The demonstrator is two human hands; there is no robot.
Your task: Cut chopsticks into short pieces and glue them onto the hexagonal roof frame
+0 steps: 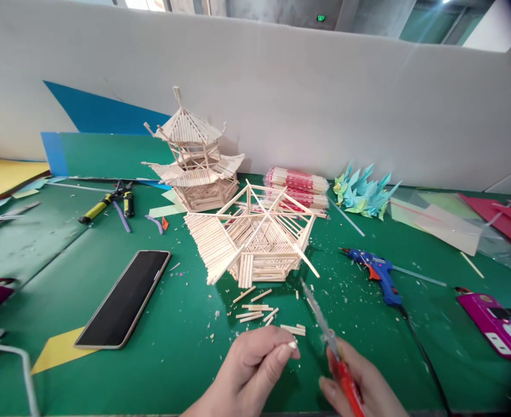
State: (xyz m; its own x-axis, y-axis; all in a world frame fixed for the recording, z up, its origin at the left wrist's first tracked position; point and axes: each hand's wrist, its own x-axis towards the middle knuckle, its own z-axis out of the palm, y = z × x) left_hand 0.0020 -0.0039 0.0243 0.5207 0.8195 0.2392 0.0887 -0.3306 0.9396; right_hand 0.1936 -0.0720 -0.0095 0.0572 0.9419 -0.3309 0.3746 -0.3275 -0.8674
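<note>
Partly roofed stick model (255,234) sits on the counter (172,373), on the far side of your left hand (258,362), the nearer one, which pinches a small pale piece (292,345); your right hand (371,376) grips a red-handled cutting tool (346,379), slanting far-left.

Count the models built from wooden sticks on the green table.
2. The tall tiered model stands toward the back, left of centre; the open-framed model stands nearer the camera, to its right. No others appear hidden.

Green tabletop (160,370), pale partition (316,104), possibly concrete wall (264,9)
</note>
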